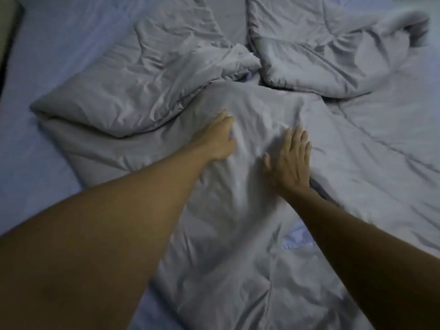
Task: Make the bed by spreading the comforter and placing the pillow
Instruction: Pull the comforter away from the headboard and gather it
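A grey comforter lies crumpled and folded over itself across the middle of the bed. My left hand rests on a raised fold of it, its fingers curled into the fabric. Just to the right, my right hand lies flat on the same fold with its fingers straight and slightly apart. Both forearms reach in from the bottom of the view. No pillow is in view.
A pale blue sheet covers the mattress and shows at the left, at the lower left and in a small gap near my right forearm. A dark edge, perhaps the bed frame or wall, runs along the upper left corner.
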`<state>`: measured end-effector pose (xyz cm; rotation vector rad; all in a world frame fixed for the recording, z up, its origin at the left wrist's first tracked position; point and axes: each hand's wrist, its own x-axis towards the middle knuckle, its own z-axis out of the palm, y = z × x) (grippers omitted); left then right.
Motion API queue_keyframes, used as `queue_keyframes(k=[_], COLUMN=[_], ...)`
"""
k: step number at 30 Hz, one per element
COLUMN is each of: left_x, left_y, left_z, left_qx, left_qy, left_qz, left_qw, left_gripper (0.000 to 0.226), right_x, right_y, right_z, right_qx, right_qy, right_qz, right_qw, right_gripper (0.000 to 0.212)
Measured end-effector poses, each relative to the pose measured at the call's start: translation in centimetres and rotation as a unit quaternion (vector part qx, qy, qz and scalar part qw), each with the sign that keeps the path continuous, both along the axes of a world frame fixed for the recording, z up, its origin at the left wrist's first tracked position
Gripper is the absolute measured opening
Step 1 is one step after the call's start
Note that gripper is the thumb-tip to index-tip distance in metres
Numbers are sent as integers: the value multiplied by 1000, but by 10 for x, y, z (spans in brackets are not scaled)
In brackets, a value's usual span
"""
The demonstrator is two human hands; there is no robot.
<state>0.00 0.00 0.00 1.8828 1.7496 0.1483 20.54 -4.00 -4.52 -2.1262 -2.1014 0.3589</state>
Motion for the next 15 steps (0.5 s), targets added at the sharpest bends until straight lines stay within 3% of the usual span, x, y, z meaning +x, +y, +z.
queue_keyframes(k=[3, 8, 11, 15], left_x=[6, 2, 7, 10], left_y=[29, 54, 59, 57], left_z=[-31, -70, -79, -74], left_qx=[11, 12, 79, 69], left_qy=[47, 47, 73, 82], left_qz=[-22, -55, -29, -39], left_qw=[999, 997, 994, 993], left_gripper=[77, 93, 104, 98], right_x=[5, 2, 0, 0], right_y=[5, -1, 3, -1], right_z=[-35, -83, -94, -89], right_qx=[18, 121, 156, 190], right_qy=[9, -9, -8, 3], right_qz=[-11, 27, 27, 30], right_qw=[1000, 992, 987, 981], right_gripper=[91, 71, 61, 41])
